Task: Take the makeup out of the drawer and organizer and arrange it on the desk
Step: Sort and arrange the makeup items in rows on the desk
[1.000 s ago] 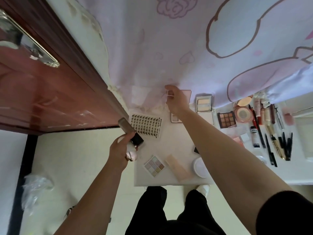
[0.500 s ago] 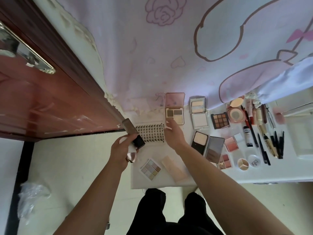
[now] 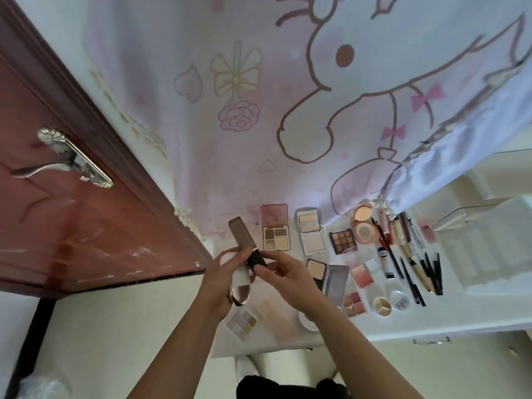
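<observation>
Red-brown wood fills the left edge: a door (image 3: 86, 240) with a silver lever handle (image 3: 73, 164). Right of it hangs a pale pink curtain (image 3: 244, 125) printed with a cartoon rabbit, reaching down to the white surface (image 3: 460, 312).

Both hands meet above the near left corner of the surface. The left hand (image 3: 214, 283) is wrapped round a white bottle with a rose-gold cap (image 3: 240, 283) and also grips the brown tube (image 3: 243, 240), which slants up and away. The right hand (image 3: 290, 279) pinches the tube's black lower end with fingertips and thumb.

Below the hands lie a pastel palette (image 3: 241, 323) and a beige stick (image 3: 270, 311). Further right stand an open eyeshadow palette with a pink lid (image 3: 275, 233), a pale highlighter palette (image 3: 311, 234), a powder compact with its mirror up (image 3: 326, 273), a dark nine-pan palette (image 3: 342, 241), a round pink cushion compact (image 3: 364, 231), a blush pan (image 3: 364, 276) and a row of pencils (image 3: 426, 272). A white organizer (image 3: 489, 254) sits at the far right.
</observation>
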Motion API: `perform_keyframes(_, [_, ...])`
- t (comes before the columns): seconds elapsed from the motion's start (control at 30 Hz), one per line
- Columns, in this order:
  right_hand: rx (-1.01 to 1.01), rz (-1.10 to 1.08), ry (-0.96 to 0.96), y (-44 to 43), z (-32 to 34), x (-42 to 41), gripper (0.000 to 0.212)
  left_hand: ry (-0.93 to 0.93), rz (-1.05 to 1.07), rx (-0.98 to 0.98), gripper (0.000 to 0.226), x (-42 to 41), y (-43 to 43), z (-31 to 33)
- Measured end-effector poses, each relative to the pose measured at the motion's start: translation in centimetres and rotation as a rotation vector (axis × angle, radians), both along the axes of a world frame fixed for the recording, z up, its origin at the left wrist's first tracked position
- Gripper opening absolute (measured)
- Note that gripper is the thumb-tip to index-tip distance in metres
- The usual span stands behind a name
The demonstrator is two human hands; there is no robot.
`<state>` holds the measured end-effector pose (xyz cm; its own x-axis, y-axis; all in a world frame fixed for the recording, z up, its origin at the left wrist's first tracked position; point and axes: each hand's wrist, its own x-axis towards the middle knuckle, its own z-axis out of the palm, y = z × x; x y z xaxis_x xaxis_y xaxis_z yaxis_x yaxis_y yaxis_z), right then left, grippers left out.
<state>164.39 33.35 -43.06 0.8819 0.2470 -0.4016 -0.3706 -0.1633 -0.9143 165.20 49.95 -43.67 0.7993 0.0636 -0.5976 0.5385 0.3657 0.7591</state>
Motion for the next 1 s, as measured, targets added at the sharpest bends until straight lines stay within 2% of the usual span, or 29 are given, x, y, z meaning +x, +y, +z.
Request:
perform_keyframes(0.13, [0.138, -0.101, 0.051, -2.8, 1.6, -0.6, 0.023, -0.008, -0.064, 0.116, 0.052, 0.2, -1.5, 1.7])
perform_keyframes(0.23, [0.120, -0.099, 0.052, -5.3, 1.8, -0.8, 0.019, 0.020, -0.076, 0.108, 0.077, 0.8, -1.8, 2.5])
perform_keyframes(0.27, [0.120, -0.099, 0.053, -6.0, 2.0, -1.0, 0.019, 0.022, -0.078, 0.111, 0.077, 0.9, -1.9, 2.6])
perform_keyframes(0.37, [0.148, -0.139, 0.048, -7.8, 2.1, -1.2, 0.020, 0.020, -0.121, 0.173, 0.064, 0.7, -2.7, 3.1])
perform_keyframes(0.47, [0.112, -0.122, 0.014, -8.6, 2.5, -1.4, 0.021, 0.058, -0.150, 0.239, 0.064, 0.2, -3.7, 3.0])
perform_keyframes(0.63, [0.046, -0.227, 0.002, -7.3, 1.9, -1.5, 0.021, 0.063, -0.157, 0.009, 0.063, -0.8, -4.9, 2.5])
perform_keyframes(0.73, [-0.012, -0.337, -0.020, -5.7, 1.2, -1.5, 0.034, 0.046, -0.115, -0.053, 0.054, -1.2, -6.1, 2.2])
perform_keyframes(0.83, [-0.113, -0.364, -0.119, -5.2, 0.6, -1.5, 0.045, 0.049, -0.050, -0.107, 0.041, -1.5, -6.8, 2.3])
perform_keyframes(1.0, [-0.397, -0.344, -0.288, -4.6, 0.6, -1.2, 0.033, 0.054, 0.067, -0.251, 0.019, -1.8, -7.4, 2.3])
